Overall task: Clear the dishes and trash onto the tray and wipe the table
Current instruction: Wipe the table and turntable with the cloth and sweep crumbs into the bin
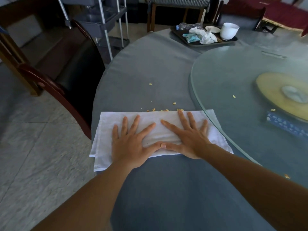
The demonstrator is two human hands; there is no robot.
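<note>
A folded white cloth (156, 119) lies flat on the grey-blue tablecloth (150, 72) near the table's left edge. My left hand (131, 140) and my right hand (188, 137) press down on it side by side, fingers spread, thumbs touching. Yellow crumbs (164, 110) line the cloth's far edge, and a few more lie scattered beyond it. At the far side of the table a dark tray (176, 33) holds a white bowl (229, 31), a small plate (213, 29), crumpled tissues (205, 36) and plastic wrappers (191, 37).
A round glass turntable (241, 72) covers the table's right part, with crumbs on it and a yellow base beneath. A dark wooden chair (70, 77) stands at the table's left. A metal cart (106, 22) and more chairs stand behind.
</note>
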